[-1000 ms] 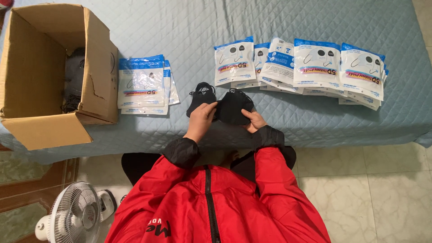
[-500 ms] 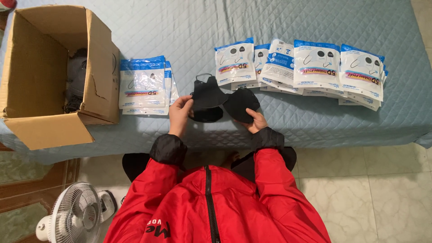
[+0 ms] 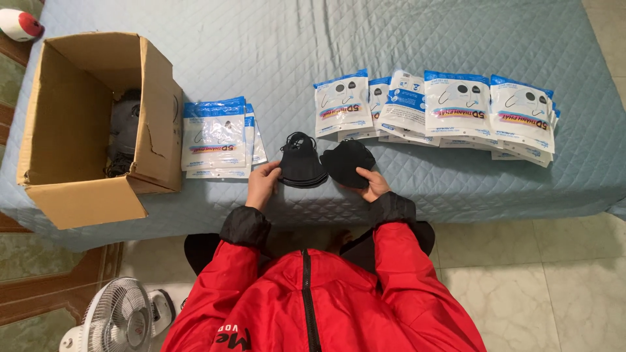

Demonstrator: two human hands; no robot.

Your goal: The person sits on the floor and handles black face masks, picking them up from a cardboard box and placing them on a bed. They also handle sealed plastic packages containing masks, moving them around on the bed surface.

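Note:
Two stacks of black face masks lie on the blue quilted bed near its front edge. My left hand (image 3: pixel 263 185) grips the left stack of black masks (image 3: pixel 301 161) by its lower left side. My right hand (image 3: pixel 373 184) holds the right stack of black masks (image 3: pixel 346 162) at its lower right corner. The two stacks lie side by side, almost touching. Both sleeves are red with black cuffs.
A row of overlapping white and blue mask packets (image 3: pixel 456 111) lies behind the hands. A smaller pile of packets (image 3: pixel 216 135) rests beside an open cardboard box (image 3: pixel 72 176) with dark items inside. A white fan (image 3: pixel 120 319) stands on the floor at lower left.
The masks were held together in one bunch. My hands have moved apart, the left one going left, and the masks now form two separate stacks.

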